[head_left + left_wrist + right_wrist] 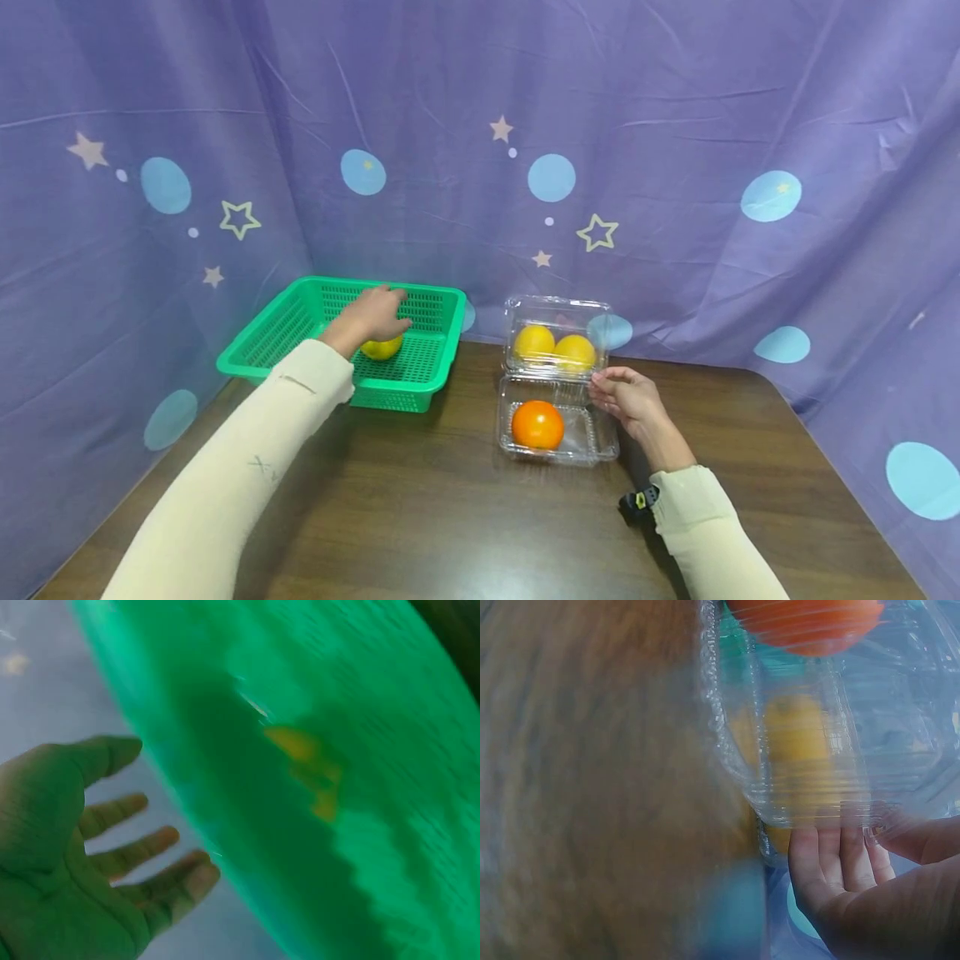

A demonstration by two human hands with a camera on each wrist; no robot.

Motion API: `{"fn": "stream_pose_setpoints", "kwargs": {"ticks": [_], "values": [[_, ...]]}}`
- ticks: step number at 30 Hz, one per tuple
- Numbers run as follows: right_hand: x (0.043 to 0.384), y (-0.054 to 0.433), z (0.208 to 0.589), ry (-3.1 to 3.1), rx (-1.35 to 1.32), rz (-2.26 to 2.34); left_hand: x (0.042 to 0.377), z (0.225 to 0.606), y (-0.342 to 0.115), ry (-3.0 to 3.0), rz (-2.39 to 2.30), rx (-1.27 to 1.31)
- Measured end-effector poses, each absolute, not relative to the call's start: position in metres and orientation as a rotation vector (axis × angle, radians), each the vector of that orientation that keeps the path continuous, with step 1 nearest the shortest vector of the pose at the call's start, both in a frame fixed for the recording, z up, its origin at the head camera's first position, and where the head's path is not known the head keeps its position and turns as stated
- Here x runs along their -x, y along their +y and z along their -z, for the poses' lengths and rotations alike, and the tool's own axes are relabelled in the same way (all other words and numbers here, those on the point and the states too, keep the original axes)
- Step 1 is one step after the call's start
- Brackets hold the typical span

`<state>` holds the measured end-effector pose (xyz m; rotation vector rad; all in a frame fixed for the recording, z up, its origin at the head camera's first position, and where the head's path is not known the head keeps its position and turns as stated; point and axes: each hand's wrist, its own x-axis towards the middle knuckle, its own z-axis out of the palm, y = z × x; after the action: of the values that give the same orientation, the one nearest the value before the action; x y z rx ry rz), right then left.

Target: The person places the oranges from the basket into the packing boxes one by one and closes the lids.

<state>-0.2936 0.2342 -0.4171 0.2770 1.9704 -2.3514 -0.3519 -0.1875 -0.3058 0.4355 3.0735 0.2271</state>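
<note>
My left hand point(372, 314) hovers over a green plastic basket point(341, 383), its fingers spread and holding nothing. Below it a yellow fruit point(381, 348) lies inside; in the left wrist view the spread hand point(97, 847) appears beside the basket's blurred rim. With thumb and fingertips, my right hand point(633, 406) pinches the right edge of a clear plastic clamshell box point(557, 457), near the hinge. One round orange fruit point(537, 425) sits in the box's near half. Two yellow fruits point(534, 342) show at the raised lid; whether in or behind it, I cannot tell.
The basket and box stand on a brown wooden table point(450, 517), basket left, box right of centre. A purple curtain point(450, 83) with stars and blue dots hangs behind and along both sides. A dark band point(639, 502) is on the right wrist.
</note>
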Motion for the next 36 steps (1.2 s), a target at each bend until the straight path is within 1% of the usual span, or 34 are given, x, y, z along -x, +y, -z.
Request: {"fn": "stream_pose_setpoints", "kwargs": {"ticks": [4, 10, 16, 21, 26, 30, 33, 36], "values": [[0.293, 0.234, 0.415, 1.979, -0.28, 2.339, 0.363, 0.315, -0.207, 2.963, -0.254, -0.294], [0.293, 0.232, 0.417, 1.973, -0.281, 2.336, 0.37, 0.329, -0.213, 2.849, -0.238, -0.171], [0.294, 0.229, 0.418, 1.967, -0.274, 2.338, 0.373, 0.34, -0.215, 2.84, -0.23, -0.188], [0.295, 0.227, 0.416, 1.966, -0.26, 2.353, 0.376, 0.341, -0.216, 2.896, -0.224, -0.26], [0.294, 0.228, 0.416, 1.97, -0.29, 2.336, 0.378, 0.337, -0.217, 2.966, -0.222, -0.284], [0.292, 0.23, 0.416, 1.969, -0.287, 2.341, 0.375, 0.326, -0.213, 3.108, -0.286, -0.298], [0.292, 0.232, 0.415, 1.975, -0.277, 2.345, 0.366, 0.312, -0.203, 3.226, -0.353, -0.31], [0.292, 0.233, 0.415, 1.976, -0.28, 2.348, 0.35, 0.298, -0.184, 3.349, -0.388, -0.283]]}}
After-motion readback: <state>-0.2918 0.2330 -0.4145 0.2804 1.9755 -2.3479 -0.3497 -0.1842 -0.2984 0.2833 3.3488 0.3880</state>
